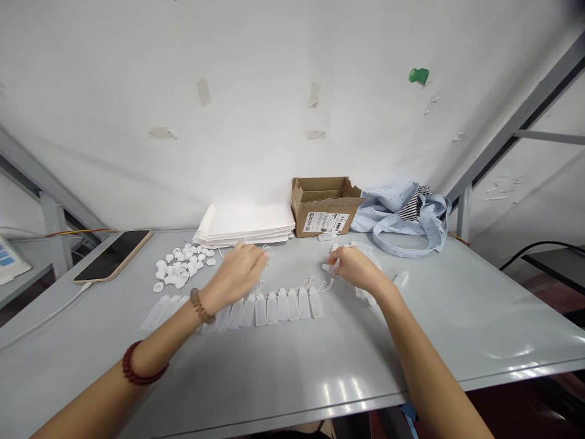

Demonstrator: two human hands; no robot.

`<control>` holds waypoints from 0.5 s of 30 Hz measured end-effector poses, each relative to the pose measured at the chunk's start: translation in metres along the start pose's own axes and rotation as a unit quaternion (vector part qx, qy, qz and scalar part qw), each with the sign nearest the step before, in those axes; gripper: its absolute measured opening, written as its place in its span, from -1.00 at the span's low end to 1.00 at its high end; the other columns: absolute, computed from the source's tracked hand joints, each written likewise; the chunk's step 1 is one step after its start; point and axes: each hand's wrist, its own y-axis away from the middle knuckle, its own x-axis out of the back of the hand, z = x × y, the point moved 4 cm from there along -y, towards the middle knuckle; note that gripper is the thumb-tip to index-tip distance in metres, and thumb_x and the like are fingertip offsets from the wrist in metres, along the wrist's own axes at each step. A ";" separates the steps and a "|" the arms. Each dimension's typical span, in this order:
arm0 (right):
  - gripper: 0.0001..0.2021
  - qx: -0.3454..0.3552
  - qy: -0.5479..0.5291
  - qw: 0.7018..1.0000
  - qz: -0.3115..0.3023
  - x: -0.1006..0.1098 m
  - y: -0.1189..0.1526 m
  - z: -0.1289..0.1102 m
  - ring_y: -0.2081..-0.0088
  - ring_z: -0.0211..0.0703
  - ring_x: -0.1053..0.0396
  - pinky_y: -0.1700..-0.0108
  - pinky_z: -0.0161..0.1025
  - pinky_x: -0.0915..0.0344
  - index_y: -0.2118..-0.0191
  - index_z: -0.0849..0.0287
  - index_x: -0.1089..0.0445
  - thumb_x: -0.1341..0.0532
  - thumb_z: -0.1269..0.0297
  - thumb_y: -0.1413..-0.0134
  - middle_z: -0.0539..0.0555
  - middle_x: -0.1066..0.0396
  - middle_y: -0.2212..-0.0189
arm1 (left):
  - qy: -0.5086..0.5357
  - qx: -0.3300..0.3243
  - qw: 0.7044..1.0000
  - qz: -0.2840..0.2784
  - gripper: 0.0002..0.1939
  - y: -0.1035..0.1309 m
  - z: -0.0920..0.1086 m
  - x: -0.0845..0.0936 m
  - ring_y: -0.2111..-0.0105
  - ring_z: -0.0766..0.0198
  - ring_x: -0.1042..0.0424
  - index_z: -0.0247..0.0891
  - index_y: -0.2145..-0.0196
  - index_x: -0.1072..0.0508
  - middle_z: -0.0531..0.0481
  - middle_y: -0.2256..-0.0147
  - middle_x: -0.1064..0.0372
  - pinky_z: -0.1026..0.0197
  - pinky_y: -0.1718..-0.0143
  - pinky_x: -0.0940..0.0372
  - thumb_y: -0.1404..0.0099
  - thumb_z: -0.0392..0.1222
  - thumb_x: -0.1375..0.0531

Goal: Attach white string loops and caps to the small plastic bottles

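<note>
My left hand [242, 268] is over the middle of the table, its fingers curled and pressed together beside thin white straps [269, 249]. What it holds, if anything, is hidden. My right hand [355, 266] is bent down at a pile of translucent white plastic pieces [365, 294], finger and thumb pinched at the pile's left side; what is between them is too small to make out. In front of both hands runs a row of small translucent plastic sleeves [272, 307] with thin loops at their tops. My left forearm crosses above part of this row.
White round caps [180, 266] lie heaped at the left, beside a phone [114, 255] on a cable. Against the wall are stacked white sheets [247, 222], an open cardboard box [325, 210] and a light-blue cloth bag [397, 213]. A clear piece [401, 280] lies right of the pile.
</note>
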 end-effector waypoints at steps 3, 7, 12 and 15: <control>-0.75 0.004 0.006 1.000 -0.012 -0.003 0.000 -0.001 0.22 -0.04 -0.37 0.30 -0.28 -0.18 0.29 0.21 -0.50 -0.18 0.54 0.14 0.17 -0.46 0.29 | -0.002 0.045 0.999 0.010 -0.57 0.006 -0.031 0.012 0.34 0.11 -0.32 -0.24 0.46 -0.42 -0.03 0.48 -0.38 0.09 0.28 -0.21 -0.37 -0.12 0.16; -0.72 0.008 0.007 1.000 -0.006 -0.004 -0.001 -0.004 0.17 -0.01 -0.36 0.25 -0.26 -0.20 0.22 0.26 -0.48 -0.16 0.52 0.11 0.20 -0.47 0.26 | -0.034 0.029 0.999 0.003 -0.69 0.004 -0.048 0.009 0.22 0.06 -0.34 -0.26 0.36 -0.47 -0.07 0.34 -0.46 0.09 0.21 -0.25 -0.29 -0.17 0.05; -0.74 0.017 -0.005 1.000 0.024 0.002 0.000 -0.011 0.15 -0.04 -0.36 0.18 -0.24 -0.22 0.16 0.27 -0.44 -0.13 0.45 0.01 0.17 -0.47 0.20 | -0.070 -0.001 0.998 -0.005 -0.72 -0.019 -0.054 0.000 0.13 0.02 -0.31 -0.30 0.30 -0.51 -0.14 0.26 -0.46 0.07 0.13 -0.24 -0.24 -0.27 0.00; -0.74 0.019 -0.010 0.999 0.043 0.004 0.000 -0.013 0.15 -0.03 -0.35 0.16 -0.21 -0.22 0.15 0.28 -0.43 -0.13 0.43 -0.01 0.18 -0.47 0.19 | -0.081 0.011 0.997 -0.008 -0.72 -0.033 -0.060 0.004 0.13 0.02 -0.33 -0.31 0.33 -0.53 -0.16 0.29 -0.48 0.10 0.15 -0.24 -0.21 -0.30 -0.01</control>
